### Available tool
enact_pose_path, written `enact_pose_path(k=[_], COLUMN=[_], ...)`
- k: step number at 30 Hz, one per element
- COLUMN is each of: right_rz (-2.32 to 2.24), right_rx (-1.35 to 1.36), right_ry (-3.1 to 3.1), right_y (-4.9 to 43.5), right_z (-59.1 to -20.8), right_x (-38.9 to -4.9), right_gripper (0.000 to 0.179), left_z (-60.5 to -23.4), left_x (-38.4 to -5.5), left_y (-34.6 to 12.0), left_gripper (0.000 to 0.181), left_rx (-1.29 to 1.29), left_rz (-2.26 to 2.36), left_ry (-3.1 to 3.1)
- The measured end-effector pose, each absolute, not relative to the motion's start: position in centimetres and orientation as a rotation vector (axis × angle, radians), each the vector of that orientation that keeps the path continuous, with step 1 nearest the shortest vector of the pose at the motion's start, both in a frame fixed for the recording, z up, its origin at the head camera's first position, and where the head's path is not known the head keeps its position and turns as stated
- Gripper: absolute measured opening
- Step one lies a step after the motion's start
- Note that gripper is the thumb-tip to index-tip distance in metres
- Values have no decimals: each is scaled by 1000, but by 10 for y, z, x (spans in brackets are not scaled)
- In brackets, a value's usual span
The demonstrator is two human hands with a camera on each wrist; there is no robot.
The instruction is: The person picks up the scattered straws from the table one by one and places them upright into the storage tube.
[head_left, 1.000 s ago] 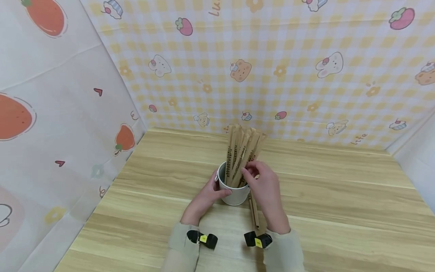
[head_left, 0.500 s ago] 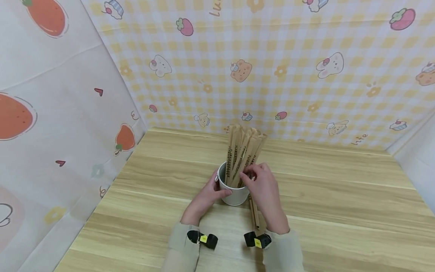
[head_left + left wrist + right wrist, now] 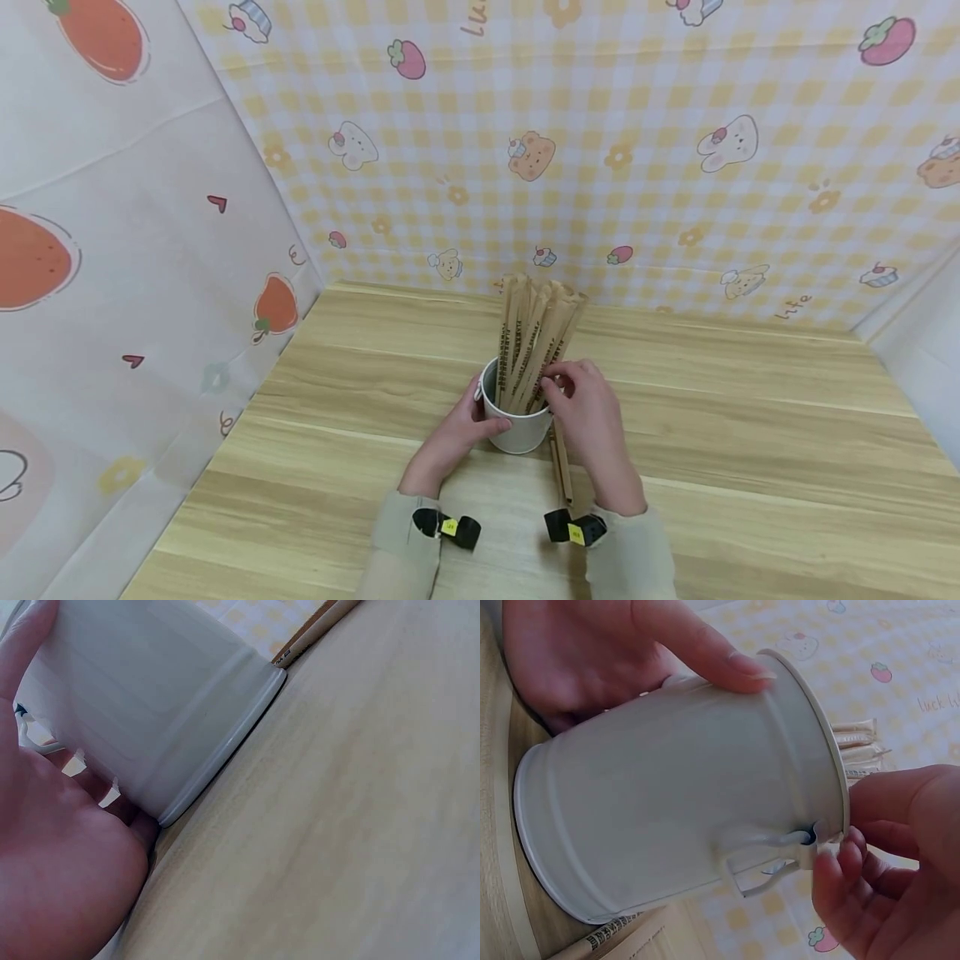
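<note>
In the head view, a white metal bucket [image 3: 517, 432] stands upright on the table, holding several paper-wrapped straws [image 3: 525, 350] that fan upward. My left hand [image 3: 457, 433] grips the bucket from the left, thumb near the rim; the left wrist view shows its fingers [image 3: 90, 780] partly behind the bucket wall. At the right rim, my right hand [image 3: 588, 408] has its thumb and forefinger around the lower part of the straws, appearing to pinch them. Its fingertips are partly hidden behind the rim in the right wrist view, where the other fingers [image 3: 840, 877] curl beside the bucket's wire handle [image 3: 757, 859].
More wrapped straws [image 3: 562, 471] lie on the wooden table [image 3: 750, 433], just right of the bucket and partly under my right forearm. A patterned checked cloth [image 3: 645, 208] hangs behind the table, and another printed cloth [image 3: 165, 292] hangs at the left.
My right hand has dipped a little, then shifted slightly right along the rim. The front straws have shifted slightly in the bucket. My left hand and the bucket stay put.
</note>
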State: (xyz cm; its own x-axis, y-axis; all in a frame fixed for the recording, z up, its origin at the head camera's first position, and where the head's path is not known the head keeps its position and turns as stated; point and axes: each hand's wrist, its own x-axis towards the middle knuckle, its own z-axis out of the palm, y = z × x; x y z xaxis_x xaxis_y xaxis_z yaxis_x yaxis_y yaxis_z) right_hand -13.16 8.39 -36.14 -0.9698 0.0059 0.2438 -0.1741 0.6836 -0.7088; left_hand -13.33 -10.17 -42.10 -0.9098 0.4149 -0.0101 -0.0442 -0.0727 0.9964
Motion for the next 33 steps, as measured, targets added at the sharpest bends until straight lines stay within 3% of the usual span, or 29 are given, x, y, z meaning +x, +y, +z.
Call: enact_pose_path(k=[16,33], right_rz=[1493,1213], right_rx=[-58,-60], right_ry=[-2614,-2802], right_y=[97,112], right_z=[-363,-391], right_x=[-137,-148], right_gripper=[15,27], left_z=[-420,-424], left_x=[-133,-134], left_y=[-102,-102], left_gripper=[87,87], left_rx=[363,372], left_rz=[2049,2050], left_ry=[1901,1900])
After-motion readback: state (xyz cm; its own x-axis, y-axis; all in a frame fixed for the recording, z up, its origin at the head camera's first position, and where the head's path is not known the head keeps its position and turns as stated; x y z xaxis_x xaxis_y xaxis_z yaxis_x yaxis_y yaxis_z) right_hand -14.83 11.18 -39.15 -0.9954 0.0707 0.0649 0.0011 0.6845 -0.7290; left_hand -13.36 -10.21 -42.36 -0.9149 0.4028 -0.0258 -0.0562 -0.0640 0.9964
